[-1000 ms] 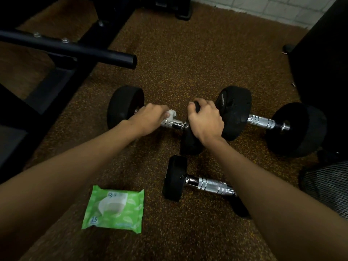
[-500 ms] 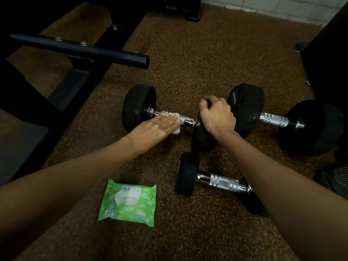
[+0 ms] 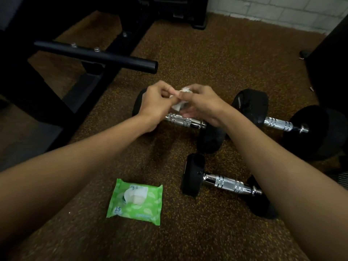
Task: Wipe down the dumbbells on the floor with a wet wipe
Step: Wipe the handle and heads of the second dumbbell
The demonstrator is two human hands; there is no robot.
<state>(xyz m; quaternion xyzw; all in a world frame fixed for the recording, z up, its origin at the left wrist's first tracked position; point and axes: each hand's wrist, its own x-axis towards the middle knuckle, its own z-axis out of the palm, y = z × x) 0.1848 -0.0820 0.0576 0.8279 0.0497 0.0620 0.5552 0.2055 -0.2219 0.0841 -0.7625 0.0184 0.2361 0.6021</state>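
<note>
- The wet wipe (image 3: 178,103) is a crumpled white wad held between your two hands, lifted off the metal and touching no dumbbell.
- Your left hand (image 3: 156,102) pinches the wipe's left side with curled fingers, and your right hand (image 3: 204,104) grips its right side. The two hands are brought together, with fingertips meeting over the wipe.
- The first dumbbell (image 3: 185,121) lies on the floor (image 3: 207,59) directly under your hands. Its chrome handle shows just below your knuckles. One black head is partly hidden behind your left hand and the other sits under your right wrist.
- The second dumbbell (image 3: 278,124) lies to the right of your right hand. Its nearer black head is just beside your right wrist, and its far head is well out to the right.
- The third dumbbell (image 3: 226,183) lies closer to you than your hands. Your right forearm crosses over one of its heads.
- The pack of wipes (image 3: 135,201), green with a white flap, lies flat on the floor below your left forearm, left of the third dumbbell.
- A black bar (image 3: 98,55) juts out beyond and to the left of your left hand.
- A pale tiled wall (image 3: 282,12) stands far ahead of your right hand.
</note>
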